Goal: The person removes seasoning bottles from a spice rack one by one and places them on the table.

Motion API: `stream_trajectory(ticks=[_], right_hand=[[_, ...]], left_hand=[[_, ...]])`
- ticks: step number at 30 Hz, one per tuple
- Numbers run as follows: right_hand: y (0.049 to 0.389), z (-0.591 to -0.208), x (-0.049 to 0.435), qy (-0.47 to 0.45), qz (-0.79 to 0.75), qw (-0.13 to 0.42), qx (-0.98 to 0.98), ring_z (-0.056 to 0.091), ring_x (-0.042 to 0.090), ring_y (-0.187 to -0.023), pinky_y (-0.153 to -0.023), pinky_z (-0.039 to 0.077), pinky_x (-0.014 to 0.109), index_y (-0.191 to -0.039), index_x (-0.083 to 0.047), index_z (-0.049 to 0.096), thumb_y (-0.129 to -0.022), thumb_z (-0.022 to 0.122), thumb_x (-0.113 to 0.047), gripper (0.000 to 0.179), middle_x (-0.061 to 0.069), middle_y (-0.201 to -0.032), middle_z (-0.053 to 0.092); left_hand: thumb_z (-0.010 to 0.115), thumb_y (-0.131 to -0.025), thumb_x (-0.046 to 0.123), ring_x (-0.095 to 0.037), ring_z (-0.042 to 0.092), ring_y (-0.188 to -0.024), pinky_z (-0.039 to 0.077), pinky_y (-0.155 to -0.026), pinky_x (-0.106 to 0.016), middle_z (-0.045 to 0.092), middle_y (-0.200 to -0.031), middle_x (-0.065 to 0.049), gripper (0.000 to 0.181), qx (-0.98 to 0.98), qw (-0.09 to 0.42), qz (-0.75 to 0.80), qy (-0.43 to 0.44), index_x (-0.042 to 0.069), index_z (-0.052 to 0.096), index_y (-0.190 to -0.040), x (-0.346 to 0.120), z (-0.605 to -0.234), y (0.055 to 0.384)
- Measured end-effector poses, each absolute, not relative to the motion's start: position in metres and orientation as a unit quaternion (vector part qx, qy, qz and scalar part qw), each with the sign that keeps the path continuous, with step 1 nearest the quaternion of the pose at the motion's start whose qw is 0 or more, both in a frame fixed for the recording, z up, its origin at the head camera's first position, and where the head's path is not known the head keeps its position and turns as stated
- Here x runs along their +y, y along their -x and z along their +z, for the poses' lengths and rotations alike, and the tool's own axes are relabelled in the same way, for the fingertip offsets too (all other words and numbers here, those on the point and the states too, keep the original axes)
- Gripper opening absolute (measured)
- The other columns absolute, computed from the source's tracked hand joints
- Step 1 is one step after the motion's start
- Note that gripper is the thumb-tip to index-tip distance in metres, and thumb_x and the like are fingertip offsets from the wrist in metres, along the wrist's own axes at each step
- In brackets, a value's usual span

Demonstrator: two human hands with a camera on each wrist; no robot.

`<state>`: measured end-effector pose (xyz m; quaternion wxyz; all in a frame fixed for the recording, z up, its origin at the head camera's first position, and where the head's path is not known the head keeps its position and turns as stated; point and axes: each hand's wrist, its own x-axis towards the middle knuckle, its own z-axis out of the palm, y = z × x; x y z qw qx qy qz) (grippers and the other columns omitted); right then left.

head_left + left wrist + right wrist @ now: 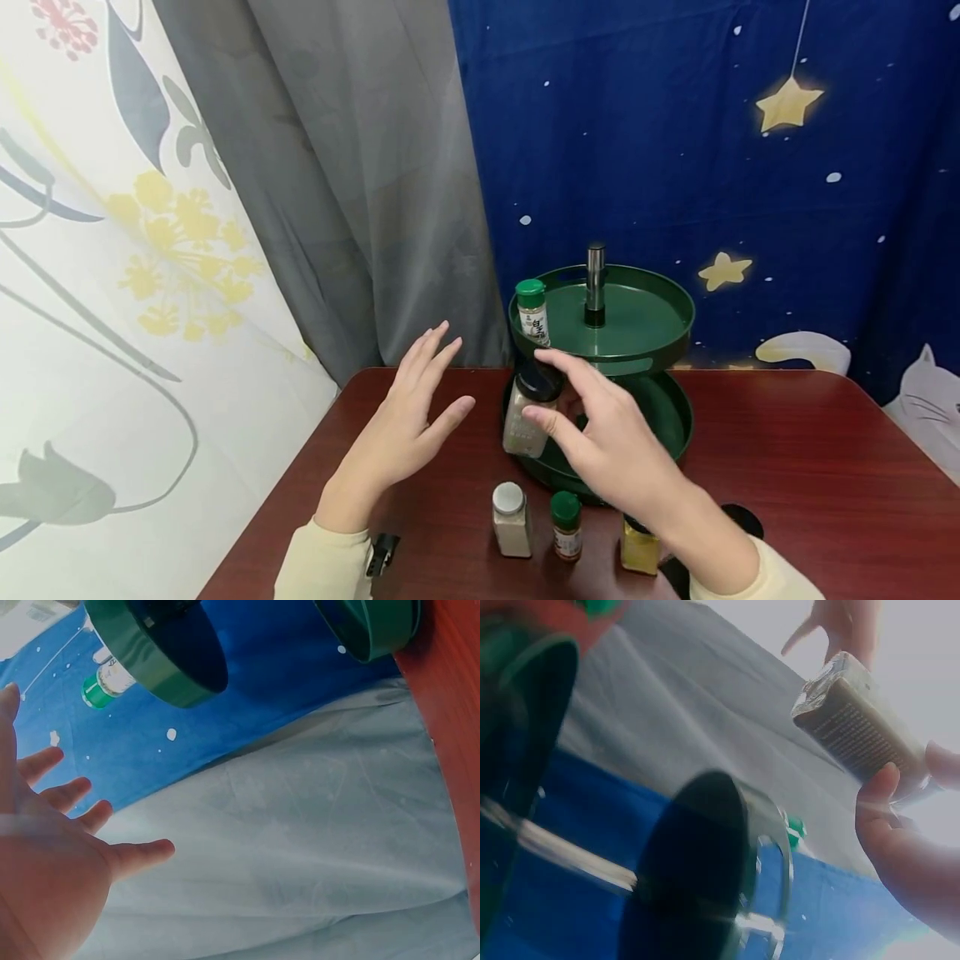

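My right hand [611,429] grips a clear spice jar [525,425] with a black lid, thumb and fingers about its upper part. In the head view the jar is tilted, in front of the two-tier green rack [652,358]. The right wrist view shows the jar's [862,731] printed side and its base. My left hand [408,421] is raised to the left of the jar with fingers spread and nothing in it. On the rack's upper tray stands a green-capped spice bottle [532,312]; its cap and label also show in the left wrist view.
On the red-brown table [442,500], in front of the rack, stand a white-topped jar [512,521], a small green-capped bottle [567,527] and a yellow spice jar [640,546]. Dark round lids [742,521] are partly behind the right forearm. A small black object [383,554] lies by the left sleeve.
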<state>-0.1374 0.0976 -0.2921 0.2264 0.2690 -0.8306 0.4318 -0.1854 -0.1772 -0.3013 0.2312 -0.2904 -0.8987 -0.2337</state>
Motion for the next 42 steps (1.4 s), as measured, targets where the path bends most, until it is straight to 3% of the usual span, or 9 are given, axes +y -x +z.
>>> stream_trajectory(ticks=[6,12,16,22,28,38,42], right_hand=[[0.132,-0.316,0.078,-0.264,0.456,0.187,-0.829,0.068,0.006,-0.116,-0.094,0.062,0.036,-0.155,-0.027,0.050,-0.102,0.074,-0.035,0.059,-0.007,-0.150,0.060],[0.128,-0.332,0.062,-0.268,0.498,0.131,-0.814,0.065,0.004,-0.098,-0.086,0.060,0.024,-0.151,-0.027,0.048,-0.101,0.074,-0.035,0.058,-0.008,-0.129,0.066],[0.128,-0.336,0.055,-0.257,0.519,0.105,-0.808,0.064,0.007,-0.095,-0.082,0.058,0.024,-0.148,-0.026,0.048,-0.101,0.074,-0.037,0.054,-0.005,-0.119,0.068],[0.132,-0.341,0.051,-0.253,0.530,0.072,-0.806,0.065,0.010,-0.093,-0.082,0.059,0.024,-0.145,-0.023,0.048,-0.102,0.073,-0.036,0.051,-0.003,-0.115,0.067],[0.137,-0.351,0.045,-0.272,0.526,0.058,-0.804,0.065,0.007,-0.093,-0.083,0.060,0.022,-0.146,-0.022,0.047,-0.103,0.072,-0.035,0.052,-0.006,-0.121,0.065],[0.139,-0.366,0.032,-0.315,0.462,0.101,-0.823,0.058,0.004,-0.094,-0.086,0.059,0.022,-0.143,-0.017,0.051,-0.104,0.072,-0.029,0.046,-0.006,-0.130,0.057],[0.140,-0.371,0.026,-0.353,0.409,0.126,-0.832,0.062,0.006,-0.103,-0.091,0.059,0.020,-0.140,-0.014,0.054,-0.102,0.074,-0.024,0.044,-0.002,-0.131,0.059]], left_hand=[[0.061,-0.108,0.042,-0.029,0.013,-0.168,0.032,-0.128,-0.064,0.015,-0.180,0.004,0.072,-0.897,0.230,-0.236,0.294,0.024,0.029,-0.170,-0.174,-0.300,0.186],[0.061,-0.108,0.041,-0.028,0.013,-0.168,0.032,-0.127,-0.065,0.016,-0.180,0.005,0.071,-0.893,0.237,-0.244,0.294,0.024,0.030,-0.170,-0.173,-0.300,0.185],[0.062,-0.107,0.039,-0.029,0.012,-0.168,0.034,-0.125,-0.068,0.015,-0.180,0.004,0.071,-0.890,0.242,-0.261,0.285,0.024,0.030,-0.170,-0.173,-0.303,0.184],[0.062,-0.107,0.041,-0.029,0.013,-0.168,0.037,-0.122,-0.069,0.013,-0.181,0.003,0.072,-0.888,0.245,-0.272,0.278,0.025,0.029,-0.170,-0.173,-0.309,0.187],[0.062,-0.107,0.039,-0.030,0.014,-0.167,0.040,-0.119,-0.071,0.012,-0.181,0.003,0.071,-0.888,0.259,-0.274,0.264,0.025,0.031,-0.169,-0.178,-0.314,0.188],[0.064,-0.107,0.037,-0.031,0.015,-0.167,0.042,-0.119,-0.069,0.013,-0.181,0.001,0.070,-0.885,0.270,-0.261,0.275,0.026,0.033,-0.168,-0.178,-0.318,0.192],[0.065,-0.106,0.037,-0.031,0.016,-0.167,0.042,-0.118,-0.069,0.014,-0.181,0.000,0.069,-0.887,0.269,-0.257,0.274,0.024,0.034,-0.168,-0.179,-0.319,0.191]])
